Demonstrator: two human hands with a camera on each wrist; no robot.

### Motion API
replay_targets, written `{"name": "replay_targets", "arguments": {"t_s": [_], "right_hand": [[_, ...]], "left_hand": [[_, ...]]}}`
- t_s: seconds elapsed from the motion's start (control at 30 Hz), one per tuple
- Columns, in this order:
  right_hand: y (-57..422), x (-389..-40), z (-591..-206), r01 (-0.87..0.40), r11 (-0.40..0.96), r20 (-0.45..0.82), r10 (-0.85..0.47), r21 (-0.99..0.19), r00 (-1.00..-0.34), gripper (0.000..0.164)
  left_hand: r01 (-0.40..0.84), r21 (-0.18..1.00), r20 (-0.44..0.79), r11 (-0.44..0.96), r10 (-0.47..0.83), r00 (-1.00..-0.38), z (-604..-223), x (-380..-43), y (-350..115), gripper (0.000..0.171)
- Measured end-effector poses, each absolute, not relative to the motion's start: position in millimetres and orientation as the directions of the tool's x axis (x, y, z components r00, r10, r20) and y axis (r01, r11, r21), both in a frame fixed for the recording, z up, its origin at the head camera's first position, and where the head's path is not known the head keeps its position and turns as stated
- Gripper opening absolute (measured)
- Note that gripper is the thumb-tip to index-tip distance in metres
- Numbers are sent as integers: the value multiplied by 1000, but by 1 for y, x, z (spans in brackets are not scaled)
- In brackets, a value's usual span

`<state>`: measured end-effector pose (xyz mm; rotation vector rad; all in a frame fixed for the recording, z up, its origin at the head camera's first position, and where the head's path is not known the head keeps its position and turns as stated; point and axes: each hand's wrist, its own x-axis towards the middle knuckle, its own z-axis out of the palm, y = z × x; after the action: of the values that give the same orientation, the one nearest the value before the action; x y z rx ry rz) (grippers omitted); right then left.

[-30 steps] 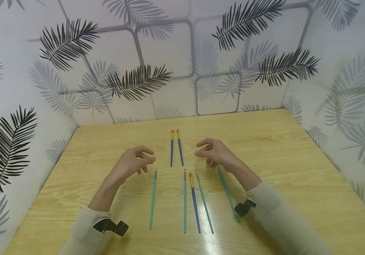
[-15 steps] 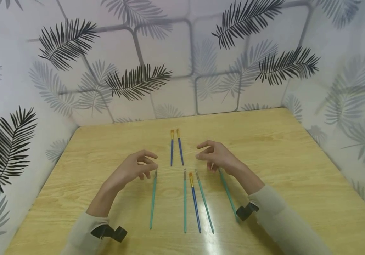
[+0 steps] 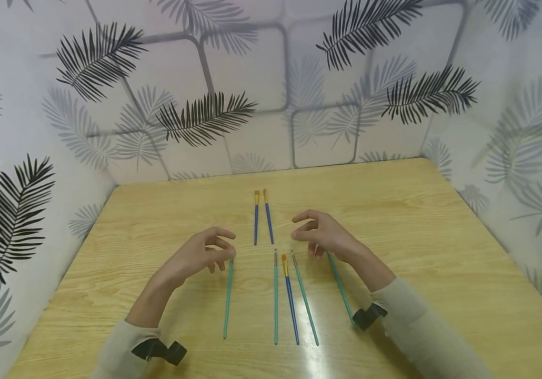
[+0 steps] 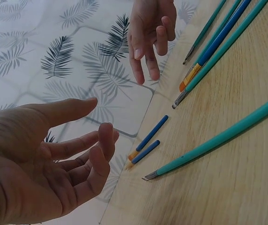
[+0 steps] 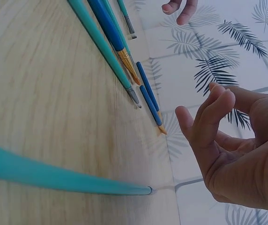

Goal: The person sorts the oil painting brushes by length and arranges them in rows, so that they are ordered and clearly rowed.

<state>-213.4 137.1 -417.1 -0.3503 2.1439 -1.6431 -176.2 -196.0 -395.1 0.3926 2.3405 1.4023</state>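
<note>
My left hand (image 3: 200, 255) hovers above the table with loosely bent fingers and holds nothing. In the head view its thumb overlaps the tip of the leftmost green paintbrush (image 3: 228, 305); the left wrist view shows this brush lying apart from the hand. My right hand (image 3: 325, 233), also holding nothing, hangs over the tip of the rightmost green paintbrush (image 3: 339, 287). Between the hands lie a green paintbrush (image 3: 276, 300), a blue paintbrush (image 3: 291, 302) with an orange tip, and another green paintbrush (image 3: 305, 302). Farther back are two blue paintbrushes, a left one (image 3: 256, 221) and a right one (image 3: 269, 218).
All the brushes lie flat on a light wooden table (image 3: 157, 210). A wall (image 3: 261, 79) with a leaf pattern stands behind it and at both sides. Dark wrist cameras, such as the left one (image 3: 173, 352), sit at the sleeves.
My left hand has moved slightly right and toward me, so it now covers the tip of the leftmost green paintbrush. The right hand has shifted a little toward me. The brushes lie as before.
</note>
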Motion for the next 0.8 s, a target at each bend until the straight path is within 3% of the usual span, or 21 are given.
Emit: {"name": "replay_targets", "arguments": {"t_s": [0.8], "right_hand": [[137,-204,-421,56,313,-199,-446,-948,-873,56]], "left_hand": [[36,893,-186,448,440,-879,-402,-169,-194,49]]}}
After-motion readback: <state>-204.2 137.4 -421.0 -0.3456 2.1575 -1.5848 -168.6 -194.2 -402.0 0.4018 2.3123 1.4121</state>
